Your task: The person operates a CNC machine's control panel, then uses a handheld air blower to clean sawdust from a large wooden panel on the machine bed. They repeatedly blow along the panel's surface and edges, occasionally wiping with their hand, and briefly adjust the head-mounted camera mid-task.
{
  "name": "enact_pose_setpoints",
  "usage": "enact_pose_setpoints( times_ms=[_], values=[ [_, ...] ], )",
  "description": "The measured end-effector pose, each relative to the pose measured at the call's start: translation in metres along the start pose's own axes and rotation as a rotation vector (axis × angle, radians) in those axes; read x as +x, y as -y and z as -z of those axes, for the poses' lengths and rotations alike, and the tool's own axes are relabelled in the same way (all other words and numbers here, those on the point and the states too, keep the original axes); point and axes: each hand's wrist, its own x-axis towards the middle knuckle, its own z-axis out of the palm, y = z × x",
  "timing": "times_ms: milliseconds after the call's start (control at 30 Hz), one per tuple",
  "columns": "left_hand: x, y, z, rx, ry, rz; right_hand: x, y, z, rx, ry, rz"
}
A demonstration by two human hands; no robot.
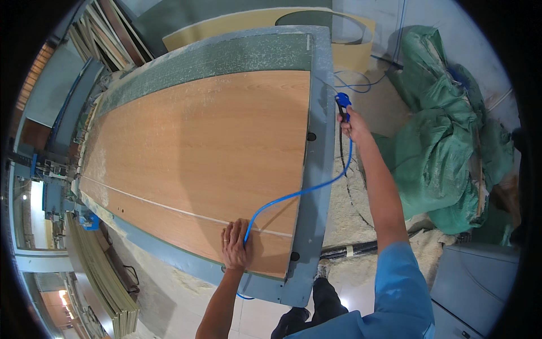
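The small blue air-blow gun (342, 101) sits in the person's right hand (353, 125), out at about two o'clock from the middle of the picture, just past the far right edge of the grey-blue machine counter (319, 169). It looks light and rigid, a moulded plastic body best held around its handle with a finger free for the trigger; the right hand is wrapped shut around that handle, arm stretched out.

From the gun a thin blue air hose (299, 193) curves back toward six o'clock, crossing the counter's edge and running over the large wood-grain laminate panel (197, 152) that lies flat on the counter. The hose appears soft and springy, likely to drag or snag on the panel corner, so it wants guiding, not pulling.

The left hand (234, 246) lies flat, fingers spread and slightly together, palm down on the panel's near edge at about six o'clock, touching the hose where it passes. The panel looks stiff, heavy and smooth-faced.

At three o'clock green plastic-wrapped bundles (446, 141) stand on the sawdust-covered floor (350, 209).
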Motion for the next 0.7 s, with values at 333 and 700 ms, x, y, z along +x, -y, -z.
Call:
enact_pose_setpoints(
  times_ms=[333, 700],
  values=[
    [-0.003, 0.006, 0.001, -0.08, -0.031, 0.018, 0.058, -0.027, 0.012, 0.087, 0.197, -0.168],
    [-0.012, 0.006, 0.001, -0.035, -0.024, -0.003, -0.073, -0.085, 0.042, -0.04, 0.198, -0.104]
  ],
)
